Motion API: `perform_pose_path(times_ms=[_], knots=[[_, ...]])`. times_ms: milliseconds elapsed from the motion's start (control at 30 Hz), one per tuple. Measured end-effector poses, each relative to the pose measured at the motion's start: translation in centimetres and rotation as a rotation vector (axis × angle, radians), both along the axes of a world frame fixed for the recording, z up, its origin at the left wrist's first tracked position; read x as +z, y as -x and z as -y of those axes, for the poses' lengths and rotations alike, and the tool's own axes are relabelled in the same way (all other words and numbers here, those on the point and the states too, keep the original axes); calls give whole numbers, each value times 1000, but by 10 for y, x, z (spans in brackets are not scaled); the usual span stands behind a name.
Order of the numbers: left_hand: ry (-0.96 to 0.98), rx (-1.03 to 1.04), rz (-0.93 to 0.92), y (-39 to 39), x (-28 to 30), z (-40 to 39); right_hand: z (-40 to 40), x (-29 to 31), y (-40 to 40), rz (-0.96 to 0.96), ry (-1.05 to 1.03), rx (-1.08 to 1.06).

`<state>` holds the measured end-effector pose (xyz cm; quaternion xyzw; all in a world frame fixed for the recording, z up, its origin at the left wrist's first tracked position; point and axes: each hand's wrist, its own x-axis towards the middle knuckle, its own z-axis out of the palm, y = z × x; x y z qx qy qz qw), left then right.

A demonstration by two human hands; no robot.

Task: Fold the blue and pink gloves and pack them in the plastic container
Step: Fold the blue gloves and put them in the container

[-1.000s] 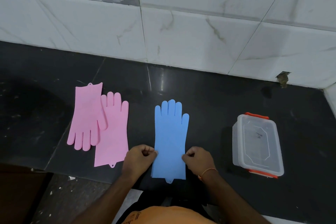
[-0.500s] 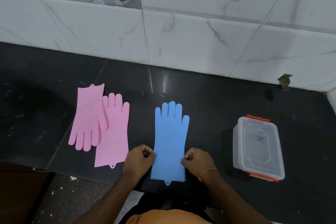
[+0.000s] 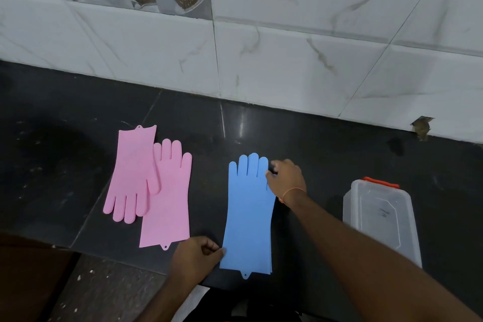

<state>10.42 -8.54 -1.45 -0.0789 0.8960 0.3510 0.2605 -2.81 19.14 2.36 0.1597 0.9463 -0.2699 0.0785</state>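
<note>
Right hand [image 3: 286,179] grips blue gloves [image 3: 248,214] fingertips.

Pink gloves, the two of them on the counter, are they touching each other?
Touching. The head view shows the fingers-down pink glove lying partly over the fingers-up pink glove, its right edge and thumb covering the other's left side, with no gap between them.
</note>
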Motion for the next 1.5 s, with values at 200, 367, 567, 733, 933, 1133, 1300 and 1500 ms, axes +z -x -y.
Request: perform_pose_path(times_ms=[200,367,567,733,933,1133,1300,1500], knots=[[-63,39,-57,-9,-3,0,7,-14,28,75,91,-46],[-75,35,-85,-10,-8,0,8,-15,32,14,-89,43],[-41,-21,-127,-1,-6,-6,20,-23,44,58,-154,254],[11,-206,-135,8,-7,-8,27,-20,52,60,-156,332],[31,-355,-352,9,-7,6,6,-9,11,-104,-69,238],[66,-698,-619,17,-12,23,-19,-10,-74,-149,-107,706],[64,-814,-725,36,-9,27,-34,-23,-98,-151,-173,839],[82,-942,-794,54,2,11,-40,-37,-98,-213,-280,929]])
